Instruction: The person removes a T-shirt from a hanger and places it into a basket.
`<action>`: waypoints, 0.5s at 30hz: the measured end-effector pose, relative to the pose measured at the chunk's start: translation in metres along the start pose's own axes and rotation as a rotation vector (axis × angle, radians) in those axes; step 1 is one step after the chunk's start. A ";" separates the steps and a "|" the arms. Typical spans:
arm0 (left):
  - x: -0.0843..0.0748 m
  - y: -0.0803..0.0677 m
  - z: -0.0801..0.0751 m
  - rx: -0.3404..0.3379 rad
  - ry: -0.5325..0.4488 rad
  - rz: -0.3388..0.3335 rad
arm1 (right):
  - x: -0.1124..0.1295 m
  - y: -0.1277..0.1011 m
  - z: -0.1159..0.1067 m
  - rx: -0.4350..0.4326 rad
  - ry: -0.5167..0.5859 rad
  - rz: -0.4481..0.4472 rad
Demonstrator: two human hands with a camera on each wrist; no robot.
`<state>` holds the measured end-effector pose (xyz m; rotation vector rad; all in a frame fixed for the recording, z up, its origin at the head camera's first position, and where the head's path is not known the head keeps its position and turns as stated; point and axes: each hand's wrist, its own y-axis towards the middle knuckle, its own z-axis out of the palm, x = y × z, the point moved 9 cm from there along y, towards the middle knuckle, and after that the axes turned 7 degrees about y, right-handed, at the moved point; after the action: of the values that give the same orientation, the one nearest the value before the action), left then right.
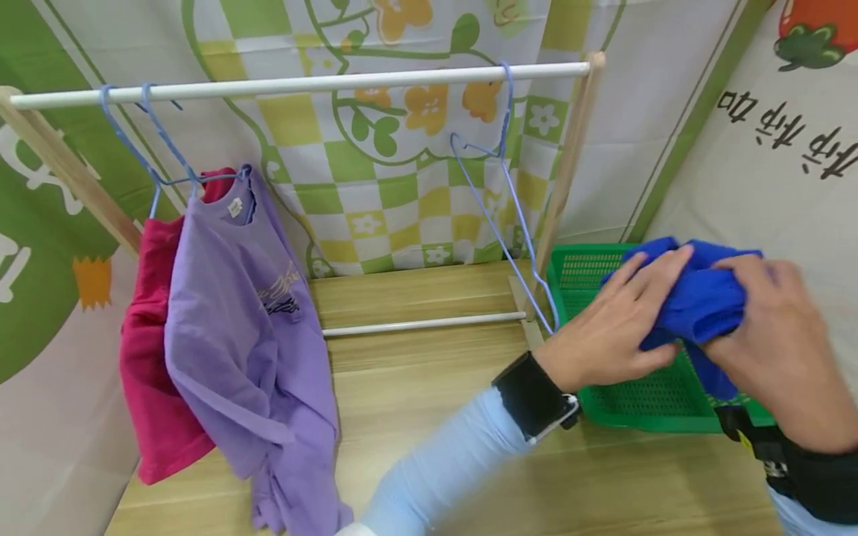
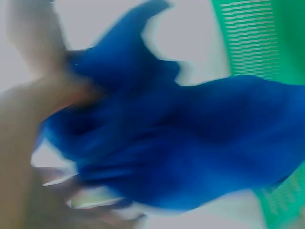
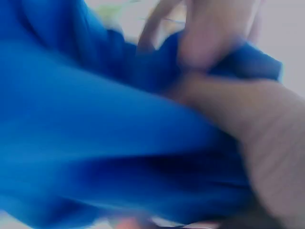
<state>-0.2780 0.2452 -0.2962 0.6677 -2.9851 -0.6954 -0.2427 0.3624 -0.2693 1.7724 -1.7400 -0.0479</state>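
A bunched blue garment (image 1: pixel 700 301) is held up between both hands over the green basket (image 1: pixel 643 426). My left hand (image 1: pixel 613 327) grips its left side, fingers over the top and thumb below. On the other side, my right hand (image 1: pixel 780 335) clasps the cloth, and a loose fold hangs beneath. The left wrist view shows the blue fabric (image 2: pixel 190 143) blurred and spread out from the fingers. In the right wrist view, the cloth (image 3: pixel 95 124) fills most of the picture, with a thumb pressed on it. Its exact kind cannot be made out.
A clothes rack with a white rod (image 1: pixel 322 85) stands across the wooden table (image 1: pixel 415 417). A bare blue hanger (image 1: pixel 512 201) hangs at its right end, close to the basket. At left hang a purple sweatshirt (image 1: pixel 234 313) and a red garment (image 1: pixel 149 357).
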 end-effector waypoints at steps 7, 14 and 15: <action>0.049 -0.087 0.064 0.376 0.080 -0.083 | -0.036 0.016 0.095 0.465 0.080 0.126; 0.093 -0.169 0.015 0.340 -0.008 -0.274 | 0.012 0.074 0.135 0.505 0.314 0.043; 0.100 -0.179 0.001 0.315 -0.010 -0.330 | 0.014 0.083 0.141 0.496 0.354 0.059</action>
<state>-0.2971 0.0600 -0.3817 1.1928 -3.0527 -0.2261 -0.3782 0.2990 -0.3364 1.9149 -1.6267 0.7358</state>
